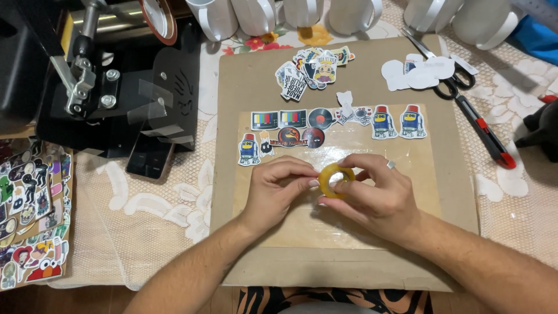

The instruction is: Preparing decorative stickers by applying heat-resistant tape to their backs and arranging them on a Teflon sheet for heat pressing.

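At the far left edge a sheet of colourful stickers (32, 221) lies on the lace tablecloth (151, 215), and above it stands a black mug heat press (104, 75) with a dark phone (150, 157) lying at its foot. Along the top edge a row of white mugs (256, 14) stands behind a brown cardboard board (232, 87). On the board lies a clear glossy sheet (407, 163) with cut-out stickers (290, 120) laid in rows along its top, and a loose pile of stickers (311, 67) sits above them. Over the sheet's middle, the left hand (276, 189) has its fingers curled narrow, the fingertips pinching at the edge of a small yellow roll of tape (335, 180). The right hand (378, 195) grips that roll from the other side, fingers wrapped around it, a ring on one finger. The roll is held just above the sheet, between both hands. Further right lie white paper cut-outs (418, 74), black-handled scissors (450, 78), and a red-and-black utility knife (485, 136).
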